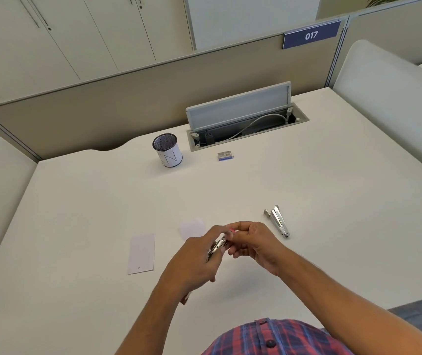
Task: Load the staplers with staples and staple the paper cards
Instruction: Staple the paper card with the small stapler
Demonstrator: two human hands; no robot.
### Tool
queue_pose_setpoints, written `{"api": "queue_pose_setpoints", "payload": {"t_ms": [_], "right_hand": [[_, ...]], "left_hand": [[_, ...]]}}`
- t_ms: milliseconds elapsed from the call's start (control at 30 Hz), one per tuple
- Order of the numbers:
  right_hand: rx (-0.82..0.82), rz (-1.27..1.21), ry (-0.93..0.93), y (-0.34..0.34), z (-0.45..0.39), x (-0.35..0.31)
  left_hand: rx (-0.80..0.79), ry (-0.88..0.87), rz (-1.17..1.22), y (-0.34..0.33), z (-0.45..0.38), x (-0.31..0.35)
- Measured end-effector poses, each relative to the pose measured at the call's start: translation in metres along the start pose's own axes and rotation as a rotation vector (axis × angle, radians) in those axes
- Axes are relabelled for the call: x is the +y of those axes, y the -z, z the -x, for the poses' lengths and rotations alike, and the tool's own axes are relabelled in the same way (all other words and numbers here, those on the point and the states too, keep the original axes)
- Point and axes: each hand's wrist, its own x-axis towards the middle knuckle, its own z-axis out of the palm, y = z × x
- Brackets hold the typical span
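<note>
My left hand (192,262) grips a small metal stapler (217,248) above the white desk (76,226). My right hand (253,242) meets it from the right, its fingertips pinching something small with a pink tip at the stapler's front end. A second metal stapler (279,221) lies on the desk to the right of my hands. One white paper card (142,253) lies flat to the left. Another pale card (192,226) lies just beyond my hands, partly hidden by them. A small box of staples (226,156) sits further back.
A mesh pen cup (167,149) with a white label stands at the back centre. Behind it the desk's cable hatch (243,116) is open with a grey cable inside. A beige partition runs along the far edge.
</note>
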Motion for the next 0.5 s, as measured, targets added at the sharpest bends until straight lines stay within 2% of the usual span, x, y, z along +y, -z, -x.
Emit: {"api": "queue_pose_setpoints", "payload": {"t_ms": [133, 500], "right_hand": [[0.012, -0.019, 0.006, 0.0002, -0.0013, 0.0015], [0.002, -0.218, -0.053, -0.0051, -0.0022, 0.0076]], "left_hand": [[0.017, -0.012, -0.038, -0.0011, -0.0013, -0.0020], [0.096, 0.001, 0.054, 0.0007, -0.0037, -0.0028]]}}
